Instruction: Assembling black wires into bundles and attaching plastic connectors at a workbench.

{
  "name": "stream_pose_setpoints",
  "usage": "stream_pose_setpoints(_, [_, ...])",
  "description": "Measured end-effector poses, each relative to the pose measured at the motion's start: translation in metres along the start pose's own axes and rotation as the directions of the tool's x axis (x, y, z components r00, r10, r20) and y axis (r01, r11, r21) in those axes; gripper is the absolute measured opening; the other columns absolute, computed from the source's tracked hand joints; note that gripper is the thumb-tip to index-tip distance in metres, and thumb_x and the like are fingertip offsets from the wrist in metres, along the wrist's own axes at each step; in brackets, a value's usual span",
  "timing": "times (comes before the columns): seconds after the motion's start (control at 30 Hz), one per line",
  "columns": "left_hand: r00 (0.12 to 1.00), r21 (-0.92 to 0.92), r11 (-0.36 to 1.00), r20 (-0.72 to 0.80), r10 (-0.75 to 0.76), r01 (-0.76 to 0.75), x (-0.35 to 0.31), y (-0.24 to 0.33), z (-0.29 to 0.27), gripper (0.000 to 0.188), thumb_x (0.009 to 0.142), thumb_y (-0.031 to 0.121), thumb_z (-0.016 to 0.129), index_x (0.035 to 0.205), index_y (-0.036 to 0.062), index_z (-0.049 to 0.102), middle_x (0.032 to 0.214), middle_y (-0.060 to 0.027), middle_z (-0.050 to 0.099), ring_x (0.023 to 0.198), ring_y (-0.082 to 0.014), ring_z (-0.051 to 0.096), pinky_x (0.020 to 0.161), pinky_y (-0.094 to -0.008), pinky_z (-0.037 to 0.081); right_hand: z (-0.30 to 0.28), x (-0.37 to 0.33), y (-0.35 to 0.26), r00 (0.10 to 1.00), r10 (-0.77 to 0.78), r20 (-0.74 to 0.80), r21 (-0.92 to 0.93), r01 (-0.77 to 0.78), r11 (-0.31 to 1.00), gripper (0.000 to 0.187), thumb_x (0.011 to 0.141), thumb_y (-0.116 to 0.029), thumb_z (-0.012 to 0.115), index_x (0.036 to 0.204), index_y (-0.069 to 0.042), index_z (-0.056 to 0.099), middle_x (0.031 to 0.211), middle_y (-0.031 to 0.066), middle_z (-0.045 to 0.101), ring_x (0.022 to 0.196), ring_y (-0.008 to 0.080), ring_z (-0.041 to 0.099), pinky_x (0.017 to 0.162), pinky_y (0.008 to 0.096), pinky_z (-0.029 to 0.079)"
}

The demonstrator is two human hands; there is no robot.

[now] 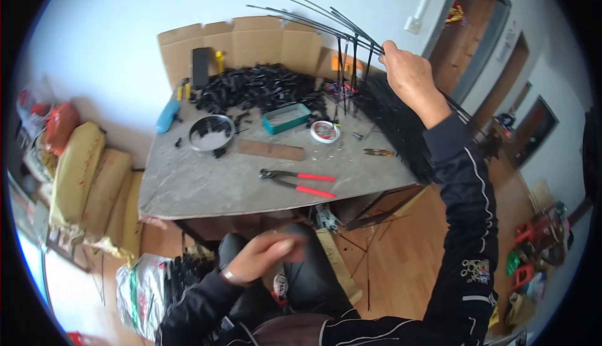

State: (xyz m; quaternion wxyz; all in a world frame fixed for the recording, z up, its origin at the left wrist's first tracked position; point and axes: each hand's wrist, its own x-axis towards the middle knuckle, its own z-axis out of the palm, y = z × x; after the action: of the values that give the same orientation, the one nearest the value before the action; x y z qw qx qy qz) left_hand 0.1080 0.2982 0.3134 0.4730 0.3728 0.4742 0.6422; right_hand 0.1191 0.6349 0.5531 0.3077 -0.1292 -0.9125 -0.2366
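High at the right, my right hand is closed around a bunch of thin black rods that fan out to the left. Several darker strands hang down from the bunch toward the table. Over my lap, my left hand is smeared by motion, and whether its fingers hold anything does not show. On the grey table, pincers with red handles lie near the front edge. Beneath my right hand, a thick bundle of black rods spreads across the table's right side.
A heap of small black pieces lies against a cardboard screen. Before it are a metal bowl, green tray, round tin and brown flat bar. Yellow sacks stand at left, red stools at right.
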Motion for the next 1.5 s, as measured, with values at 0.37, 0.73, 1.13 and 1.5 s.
stream_pose_setpoints(0.37, [0.721, -0.101, 0.800, -0.511, 0.469, -0.592, 0.136, 0.147, 0.034, 0.051, 0.094, 0.050, 0.048, 0.096, 0.0001, 0.059, 0.085, -0.0058, 0.061, 0.078, -0.0144, 0.057, 0.070, -0.0283, 0.045, -0.040, -0.055, -0.115, 0.968, -0.224, -0.108, 0.340, 0.248, 0.907, 0.024, 0.079, -0.005, 0.058, 0.101, -0.002, 0.049, 0.070, 0.0178, 0.063, 0.066, 0.0363, 0.064, 0.057, 0.0452, 0.049])
stream_pose_setpoints(0.73, [0.562, -0.208, 0.599, -0.662, 0.496, -0.774, 0.139, 0.195, -0.021, 0.032, 0.101, 0.032, 0.040, 0.077, 0.0113, 0.040, 0.059, 0.0022, 0.026, 0.054, -0.0120, 0.028, 0.054, -0.0303, 0.031, -0.002, -0.104, -0.087, 0.987, -0.130, 0.091, 0.586, 0.052, 0.808, 0.016, 0.089, -0.016, 0.058, 0.090, -0.003, 0.048, 0.071, 0.0210, 0.060, 0.066, 0.0378, 0.062, 0.056, 0.0469, 0.046])
stream_pose_setpoints(1.13, [0.632, -0.135, 0.769, -0.667, 0.395, -0.624, 0.086, 0.205, -0.061, 0.027, 0.100, 0.032, 0.045, 0.092, 0.0070, 0.050, 0.060, 0.0043, 0.027, 0.048, -0.0080, 0.024, 0.044, -0.0248, 0.022, 0.016, -0.102, 0.050, 0.877, 0.163, 0.453, 0.868, -0.475, 0.144, 0.025, 0.096, -0.019, 0.045, 0.093, 0.003, 0.057, 0.061, 0.0050, 0.057, 0.048, 0.0109, 0.053, 0.042, 0.0253, 0.041])
stream_pose_setpoints(1.5, [0.896, -0.052, 0.955, -0.363, 0.255, -0.293, 0.116, 0.122, 0.052, 0.028, 0.100, 0.033, 0.045, 0.096, 0.0059, 0.054, 0.075, -0.0009, 0.053, 0.067, -0.0148, 0.054, 0.059, -0.0304, 0.046, -0.006, -0.028, -0.003, 0.895, 0.080, 0.439, 0.824, -0.366, -0.433, 0.027, 0.096, -0.021, 0.050, 0.108, 0.003, 0.055, 0.091, 0.0131, 0.064, 0.075, 0.0241, 0.066, 0.065, 0.0381, 0.058])
